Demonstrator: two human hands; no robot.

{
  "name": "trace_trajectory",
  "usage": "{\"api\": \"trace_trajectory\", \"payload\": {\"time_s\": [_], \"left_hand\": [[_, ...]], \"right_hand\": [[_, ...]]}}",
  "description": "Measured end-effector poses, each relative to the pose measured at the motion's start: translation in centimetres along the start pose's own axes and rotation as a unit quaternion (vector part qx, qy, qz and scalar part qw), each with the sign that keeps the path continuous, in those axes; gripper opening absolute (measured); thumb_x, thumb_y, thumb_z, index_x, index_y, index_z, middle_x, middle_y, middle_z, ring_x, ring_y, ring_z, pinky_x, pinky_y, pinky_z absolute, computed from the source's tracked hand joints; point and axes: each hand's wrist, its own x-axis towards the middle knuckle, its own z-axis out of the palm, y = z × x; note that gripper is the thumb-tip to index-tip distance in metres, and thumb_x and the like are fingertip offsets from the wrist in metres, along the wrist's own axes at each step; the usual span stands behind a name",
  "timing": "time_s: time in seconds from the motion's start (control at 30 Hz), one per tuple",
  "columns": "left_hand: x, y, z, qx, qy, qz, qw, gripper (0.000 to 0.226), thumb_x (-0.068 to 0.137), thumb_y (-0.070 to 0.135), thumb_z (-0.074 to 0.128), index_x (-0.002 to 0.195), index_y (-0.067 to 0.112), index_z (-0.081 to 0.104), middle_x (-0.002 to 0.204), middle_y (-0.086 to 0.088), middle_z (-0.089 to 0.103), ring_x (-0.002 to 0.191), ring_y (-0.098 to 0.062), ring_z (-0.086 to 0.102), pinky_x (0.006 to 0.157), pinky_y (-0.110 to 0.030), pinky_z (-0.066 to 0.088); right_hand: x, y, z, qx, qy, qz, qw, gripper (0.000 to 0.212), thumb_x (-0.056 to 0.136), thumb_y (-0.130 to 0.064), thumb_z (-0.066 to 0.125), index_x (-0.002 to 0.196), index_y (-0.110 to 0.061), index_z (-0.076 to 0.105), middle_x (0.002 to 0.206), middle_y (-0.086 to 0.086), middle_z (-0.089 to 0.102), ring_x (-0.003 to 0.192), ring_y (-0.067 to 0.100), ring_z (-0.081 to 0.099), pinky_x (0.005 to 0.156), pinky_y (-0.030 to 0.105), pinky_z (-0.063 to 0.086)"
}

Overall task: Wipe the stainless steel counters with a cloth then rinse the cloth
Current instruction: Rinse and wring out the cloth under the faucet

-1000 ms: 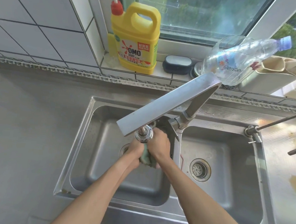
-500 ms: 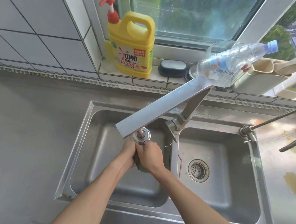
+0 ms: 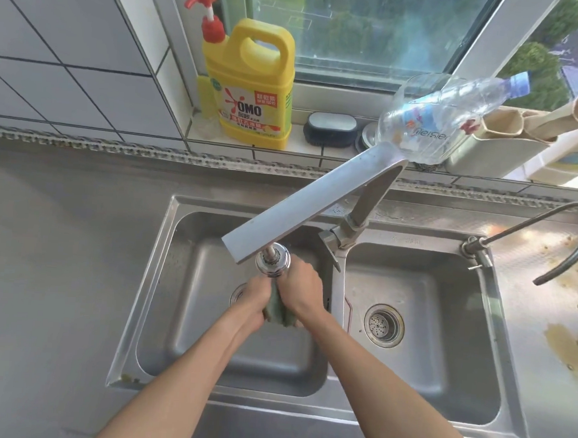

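Head view: both hands over the left basin of the double sink (image 3: 186, 212), right under the faucet head (image 3: 273, 260). Left hand (image 3: 250, 304) & right hand (image 3: 301, 292) each have the grip pressed together around the cloth (image 3: 279, 310), a greenish wad bunched between the palms, only a strip of it showing.

Handling, as a guess: cloth is soft, limp, prob. soaked, so heavier than dry and drippy; no fragile bits, can be squeezed hard. It'll slump if held by one corner, so best taken as a bunched wad w/ both hands, or twisted end vs end to wring. Wet fabric on wet skin may slip a bit; steel basin below catches any drop.

Hard to make out: whether water is running, since no stream is visible and the faucet head blocks the spot above the cloth. Fingertips mostly tucked under, so exact finger placement unclear. Cloth's full size & how dirty it is can't be told. Left drain mostly hidden behind left wrist. Counter (image 3: 47, 271) at left looks dull grey; counter at right shows brownish stains (image 3: 567, 347), partly cut off by frame edge.
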Motion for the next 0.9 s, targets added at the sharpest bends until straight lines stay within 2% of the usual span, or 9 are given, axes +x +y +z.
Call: {"api": "trace_trajectory", "payload": {"time_s": [0.13, 0.27, 0.37, 0.43, 0.5, 0.57, 0.67, 0.73, 0.9], "left_hand": [[0.4, 0.3, -0.5, 0.016, 0.013, 0.015, 1.000, 0.055, 0.097, 0.022, 0.047, 0.044, 0.017, 0.058, 0.058, -0.009, 0.063, 0.062, -0.029, 0.060, 0.060, -0.031, 0.044], [-0.6, -2.0, -1.3, 0.130, -0.098, 0.047, 0.986, 0.047, 0.106, 0.038, 0.050, 0.080, 0.009, 0.077, 0.088, -0.016, 0.079, 0.081, -0.029, 0.076, 0.071, -0.038, 0.062], [0.1, -2.2, -3.5, 0.332, -0.009, 0.136, 0.933, 0.042, 0.110, 0.034, 0.045, 0.082, 0.010, 0.064, 0.086, -0.010, 0.069, 0.081, -0.023, 0.064, 0.082, -0.049, 0.057], [0.5, -1.8, -5.1, 0.388, 0.019, 0.155, 0.908, 0.020, 0.104, 0.023, 0.058, 0.103, 0.004, 0.061, 0.103, -0.016, 0.068, 0.098, -0.031, 0.067, 0.091, -0.049, 0.055], [0.6, -1.3, -6.4, 0.400, -0.046, 0.177, 0.898, 0.064, 0.085, 0.008, 0.071, 0.142, 0.008, 0.042, 0.136, -0.013, 0.059, 0.127, -0.027, 0.060, 0.109, -0.045, 0.051], [0.5, -0.4, -6.6, 0.381, -0.104, 0.203, 0.896, 0.096, 0.074, 0.009, 0.079, 0.155, 0.022, 0.029, 0.146, 0.000, 0.053, 0.130, -0.017, 0.057, 0.112, -0.037, 0.048], [0.1, 1.2, -5.6, 0.346, -0.171, 0.236, 0.892, 0.060, 0.076, 0.008, 0.091, 0.131, 0.016, 0.067, 0.122, 0.004, 0.076, 0.113, -0.009, 0.071, 0.102, -0.030, 0.055], [-0.5, 2.0, -4.9, 0.318, -0.168, 0.245, 0.900, 0.033, 0.081, 0.006, 0.087, 0.112, 0.011, 0.077, 0.101, 0.003, 0.082, 0.095, -0.007, 0.076, 0.089, -0.027, 0.058], [-1.3, 1.9, -4.5, 0.148, -0.145, 0.194, 0.959, 0.011, 0.096, 0.010, 0.071, 0.101, 0.005, 0.079, 0.097, -0.022, 0.079, 0.082, -0.032, 0.076, 0.070, -0.035, 0.063]], "right_hand": [[-1.8, 0.2, 1.2, -0.009, -0.011, -0.059, 0.998, 0.029, 0.086, -0.042, 0.036, 0.071, -0.017, 0.039, 0.077, 0.021, 0.067, 0.071, 0.045, 0.056, 0.059, 0.037, 0.032], [0.9, 2.0, -0.5, 0.031, -0.034, -0.011, 0.999, 0.037, 0.098, -0.040, 0.046, 0.076, -0.010, 0.048, 0.076, 0.008, 0.064, 0.074, 0.035, 0.054, 0.063, 0.039, 0.038], [1.7, 2.7, -0.9, 0.104, -0.097, -0.030, 0.989, 0.037, 0.096, -0.026, 0.060, 0.069, -0.004, 0.049, 0.062, -0.003, 0.046, 0.061, 0.014, 0.039, 0.060, 0.036, 0.034], [1.8, 2.7, -1.4, 0.167, -0.147, -0.028, 0.975, 0.036, 0.093, -0.024, 0.068, 0.068, -0.001, 0.055, 0.059, -0.007, 0.051, 0.058, 0.008, 0.044, 0.059, 0.032, 0.038], [2.1, 2.1, -2.4, 0.190, -0.220, -0.018, 0.957, 0.038, 0.091, -0.032, 0.073, 0.076, 0.002, 0.066, 0.065, -0.004, 0.066, 0.063, 0.013, 0.057, 0.063, 0.031, 0.047], [2.3, 1.3, -3.2, 0.176, -0.283, -0.025, 0.943, 0.027, 0.087, -0.040, 0.079, 0.075, -0.016, 0.076, 0.068, -0.008, 0.068, 0.064, 0.008, 0.059, 0.064, 0.022, 0.049], [2.8, 0.3, -4.3, 0.166, -0.323, -0.033, 0.931, 0.022, 0.085, -0.038, 0.083, 0.085, -0.015, 0.080, 0.081, -0.003, 0.076, 0.071, 0.007, 0.066, 0.069, 0.022, 0.056], [3.2, 0.3, -4.9, 0.172, -0.318, -0.027, 0.932, 0.023, 0.088, -0.032, 0.079, 0.081, -0.010, 0.077, 0.074, 0.001, 0.076, 0.062, 0.006, 0.065, 0.056, 0.022, 0.054], [2.6, 2.5, -4.3, 0.272, -0.204, 0.037, 0.940, 0.055, 0.074, -0.066, 0.075, 0.104, -0.019, 0.076, 0.101, -0.003, 0.077, 0.090, 0.011, 0.067, 0.093, 0.042, 0.055]]}}
